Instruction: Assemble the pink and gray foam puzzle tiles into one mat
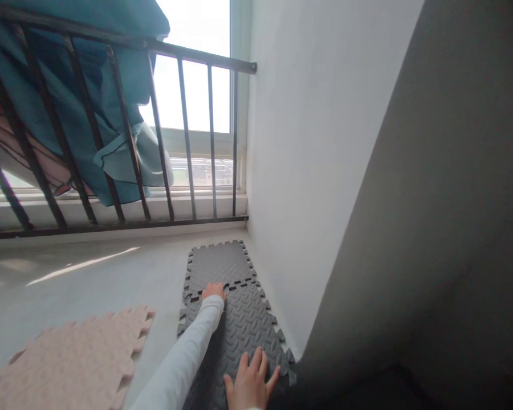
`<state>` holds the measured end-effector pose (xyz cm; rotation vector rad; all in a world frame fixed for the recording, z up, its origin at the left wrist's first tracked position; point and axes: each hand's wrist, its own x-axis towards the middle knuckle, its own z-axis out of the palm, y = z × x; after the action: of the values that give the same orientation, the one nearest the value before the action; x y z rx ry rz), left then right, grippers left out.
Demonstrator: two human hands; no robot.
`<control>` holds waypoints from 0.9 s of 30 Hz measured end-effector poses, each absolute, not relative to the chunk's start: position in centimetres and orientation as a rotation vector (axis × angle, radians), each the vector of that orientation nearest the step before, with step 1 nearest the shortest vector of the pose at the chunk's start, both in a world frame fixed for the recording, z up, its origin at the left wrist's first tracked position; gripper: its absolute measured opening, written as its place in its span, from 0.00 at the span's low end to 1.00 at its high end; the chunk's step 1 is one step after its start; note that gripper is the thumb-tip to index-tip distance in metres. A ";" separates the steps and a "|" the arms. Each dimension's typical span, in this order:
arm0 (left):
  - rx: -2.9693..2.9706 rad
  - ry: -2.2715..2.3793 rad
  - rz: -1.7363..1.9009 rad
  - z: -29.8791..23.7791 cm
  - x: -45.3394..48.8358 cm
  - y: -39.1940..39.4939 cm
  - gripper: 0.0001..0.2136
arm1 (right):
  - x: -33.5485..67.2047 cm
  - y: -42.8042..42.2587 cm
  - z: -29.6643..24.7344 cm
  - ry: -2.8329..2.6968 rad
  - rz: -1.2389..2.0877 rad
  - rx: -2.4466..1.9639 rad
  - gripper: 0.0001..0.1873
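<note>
Two dark grey foam puzzle mats lie on the floor along the white wall, the far mat [219,263] interlocked with the near mat [243,327]. My left hand [213,291], arm stretched out in a white sleeve, presses down at the seam between the two mats; its fingers are curled under and hard to see. My right hand [250,382] lies flat with fingers spread on the near mat's closer part.
A pink foam puzzle mat [68,359] lies on the pale floor at the lower left. A black metal railing [123,136] stands before a bright window, with teal fabric [81,114] draped over it. The white wall [316,171] borders the mats on the right.
</note>
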<state>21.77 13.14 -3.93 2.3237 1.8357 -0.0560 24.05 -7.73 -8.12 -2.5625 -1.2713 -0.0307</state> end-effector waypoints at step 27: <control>2.450 1.991 0.483 7.6 15.8 20.9 0.17 | 23.6 -7.5 -6.6 -1.229 0.112 -2.600 0.21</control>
<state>15.76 20.93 7.64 2.4502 1.9911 0.4835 23.65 -7.45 -6.56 -2.5996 -1.2290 0.1120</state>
